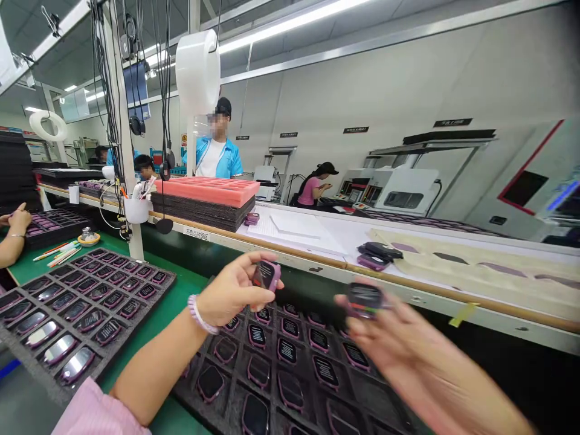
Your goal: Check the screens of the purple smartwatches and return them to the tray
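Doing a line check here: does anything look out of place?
Yes: a loose pile of pink-framed smartwatches lies on the white surface outside any tray, and a strip of yellow tape sticks crookedly to the rail edge.

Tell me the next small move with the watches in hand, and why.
Probably lower the watch in the left hand to the foam tray below: both hands are full, the right hand holding a second watch, and the tray holds similar watches in rows. The hands hide part of it, so check for a free slot first.
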The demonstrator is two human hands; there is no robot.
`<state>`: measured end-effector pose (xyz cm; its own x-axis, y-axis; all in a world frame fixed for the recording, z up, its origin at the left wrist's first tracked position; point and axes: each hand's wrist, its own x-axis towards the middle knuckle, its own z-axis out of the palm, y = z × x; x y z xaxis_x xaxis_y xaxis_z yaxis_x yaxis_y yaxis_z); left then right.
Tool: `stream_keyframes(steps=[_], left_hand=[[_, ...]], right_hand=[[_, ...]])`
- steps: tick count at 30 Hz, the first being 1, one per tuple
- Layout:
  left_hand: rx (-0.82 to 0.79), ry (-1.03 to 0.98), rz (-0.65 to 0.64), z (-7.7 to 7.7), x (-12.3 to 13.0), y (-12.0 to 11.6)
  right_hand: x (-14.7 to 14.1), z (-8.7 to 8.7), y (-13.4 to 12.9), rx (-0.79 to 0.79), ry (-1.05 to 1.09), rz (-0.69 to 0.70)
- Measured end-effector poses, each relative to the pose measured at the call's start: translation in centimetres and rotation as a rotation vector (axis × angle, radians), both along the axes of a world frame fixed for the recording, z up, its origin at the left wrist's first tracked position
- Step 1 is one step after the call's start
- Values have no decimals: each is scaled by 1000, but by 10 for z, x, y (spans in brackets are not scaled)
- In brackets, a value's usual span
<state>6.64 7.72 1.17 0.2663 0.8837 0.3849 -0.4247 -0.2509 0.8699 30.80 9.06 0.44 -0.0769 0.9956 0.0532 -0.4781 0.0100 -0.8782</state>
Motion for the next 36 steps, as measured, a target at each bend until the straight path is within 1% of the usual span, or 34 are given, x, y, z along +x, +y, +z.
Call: stream_keyframes(steps=[2,3,5,6,8,15,19,25,31,36], left_hand=[[-267,8,106,-19,19,20],[-408,5,118,-30,26,28],[-528,17,110,-50,33,39],[-553,20,105,-57,34,42],[-559,19,104,-63,34,44],[-530,-5,81,-55,32,41],[-527,-10,63,-55,34,40],[-496,-2,-24,-55,33,37],[-481,4,8,-49,32,33],[-478,28,8,-44,33,29]], right_hand=[[-20,-11,9,-104,46,75],[-29,-18,13,-154,67,104],[-40,-30,18,-207,78,158],[-43,-35,19,-215,77,183],[-44,-40,19,-213,72,216],[-38,-38,22,-206,93,182],[-39,-38,22,-206,94,187],[-39,-36,18,-203,81,222],[-36,-32,19,-190,76,151],[-35,-36,20,-161,46,174]])
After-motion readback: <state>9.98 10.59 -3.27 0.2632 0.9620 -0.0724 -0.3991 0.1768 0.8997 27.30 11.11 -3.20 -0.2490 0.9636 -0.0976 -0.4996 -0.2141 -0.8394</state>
